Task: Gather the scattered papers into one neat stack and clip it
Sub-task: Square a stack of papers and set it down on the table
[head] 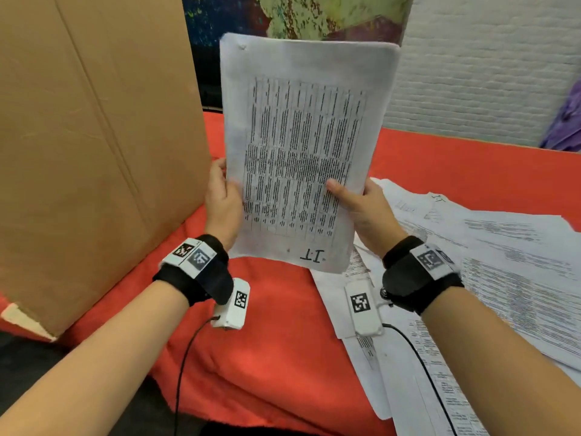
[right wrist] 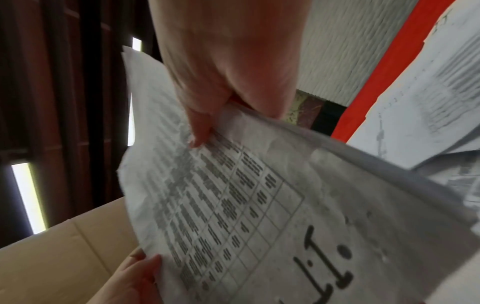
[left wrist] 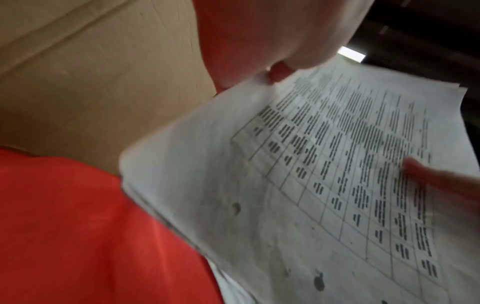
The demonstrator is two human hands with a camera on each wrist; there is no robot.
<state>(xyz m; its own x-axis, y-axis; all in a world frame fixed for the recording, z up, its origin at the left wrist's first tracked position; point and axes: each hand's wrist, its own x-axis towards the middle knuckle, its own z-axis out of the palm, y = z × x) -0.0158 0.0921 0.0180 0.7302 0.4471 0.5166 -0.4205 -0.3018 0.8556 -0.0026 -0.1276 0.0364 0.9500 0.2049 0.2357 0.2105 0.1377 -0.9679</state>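
A thin stack of printed papers (head: 301, 146) with a table of text and "I.T" written at its near edge is held upright above the red cloth. My left hand (head: 221, 196) grips its left edge, thumb on the front. My right hand (head: 358, 202) grips the right edge, thumb pressed on the print. The left wrist view shows the same stack (left wrist: 324, 174) with several sheet edges slightly fanned, and the right wrist view shows the stack (right wrist: 233, 205) pinched by my right thumb. More loose printed sheets (head: 490, 265) lie scattered on the cloth at the right. No clip is visible.
A large brown cardboard panel (head: 88, 146) stands close on the left, right beside my left hand. A red cloth (head: 270, 335) covers the surface. A white brick wall (head: 484, 70) lies behind, with a purple item (head: 566, 124) at the far right.
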